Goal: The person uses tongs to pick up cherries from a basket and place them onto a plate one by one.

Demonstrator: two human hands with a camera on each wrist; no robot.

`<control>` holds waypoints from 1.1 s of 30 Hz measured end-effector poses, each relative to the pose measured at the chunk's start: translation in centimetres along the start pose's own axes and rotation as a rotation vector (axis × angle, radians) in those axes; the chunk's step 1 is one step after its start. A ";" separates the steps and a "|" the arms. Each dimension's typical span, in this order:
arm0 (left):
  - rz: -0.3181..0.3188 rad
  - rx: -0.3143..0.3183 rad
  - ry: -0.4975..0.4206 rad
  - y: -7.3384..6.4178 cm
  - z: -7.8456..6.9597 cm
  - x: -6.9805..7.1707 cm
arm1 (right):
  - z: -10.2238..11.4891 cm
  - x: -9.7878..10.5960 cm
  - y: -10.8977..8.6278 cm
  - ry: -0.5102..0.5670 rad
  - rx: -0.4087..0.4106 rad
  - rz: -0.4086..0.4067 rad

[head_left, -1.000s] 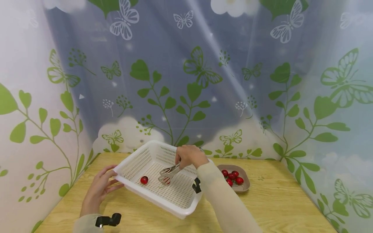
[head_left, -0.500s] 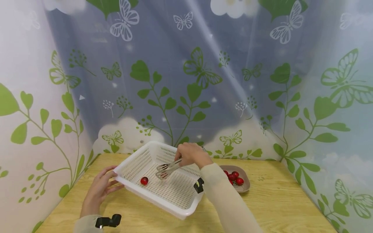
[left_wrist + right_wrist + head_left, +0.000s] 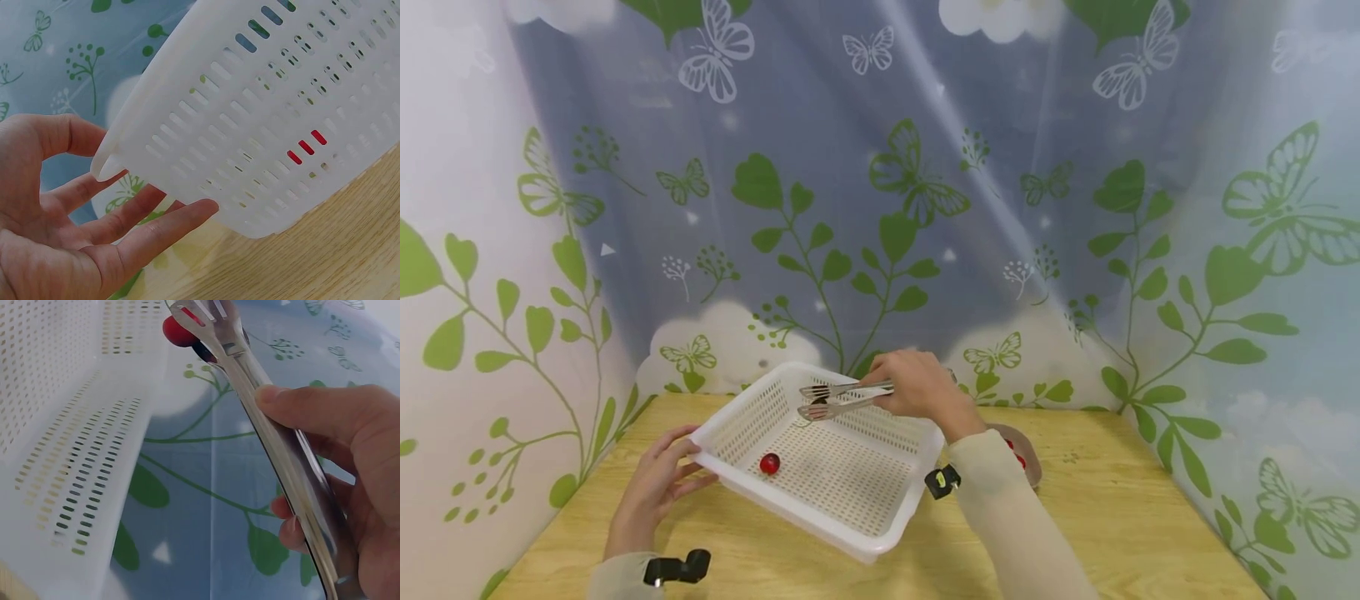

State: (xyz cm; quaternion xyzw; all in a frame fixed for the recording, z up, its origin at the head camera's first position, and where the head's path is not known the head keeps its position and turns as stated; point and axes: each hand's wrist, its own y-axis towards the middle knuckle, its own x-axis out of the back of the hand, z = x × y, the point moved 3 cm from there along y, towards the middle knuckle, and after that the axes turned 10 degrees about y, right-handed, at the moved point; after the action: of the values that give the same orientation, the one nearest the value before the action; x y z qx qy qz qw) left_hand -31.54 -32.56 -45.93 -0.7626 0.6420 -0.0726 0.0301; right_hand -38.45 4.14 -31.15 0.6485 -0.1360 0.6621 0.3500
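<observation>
My right hand grips metal tongs, thumb on one arm and fingers round the other. Between the slotted tips is a dark red cherry, held up over the far part of the white plastic basket. A thin stem hangs below the tips in the head view. Another red cherry lies on the basket floor near its left side and shows through the slots in the left wrist view. My left hand holds the basket's left corner, fingers at the rim and under it.
A light brown dish with red cherries stands right of the basket, mostly hidden behind my right forearm. All this is on a wooden table. A printed curtain with butterflies and leaves rises behind and at both sides.
The tongs have risen from the basket floor with the cherry, and my right hand has shifted up and rightward. My forearm now covers more of the dish. My left hand and the basket stay put.
</observation>
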 end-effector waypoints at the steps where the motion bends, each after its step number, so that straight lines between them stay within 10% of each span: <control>1: 0.001 -0.001 -0.001 0.0 0.0 0.0 | -0.1 0.2 -0.4 0.004 0.005 -0.011; 33: -0.004 0.006 0.014 -0.2 -0.3 -0.2 | -3.8 1.8 -10.2 0.042 0.041 -0.233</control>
State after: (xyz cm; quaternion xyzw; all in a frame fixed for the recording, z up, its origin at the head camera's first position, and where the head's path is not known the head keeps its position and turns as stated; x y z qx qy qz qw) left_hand -31.43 -32.29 -45.66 -0.7634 0.6403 -0.0801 0.0278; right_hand -34.68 14.45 -32.72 0.6528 -0.0385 0.6331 0.4141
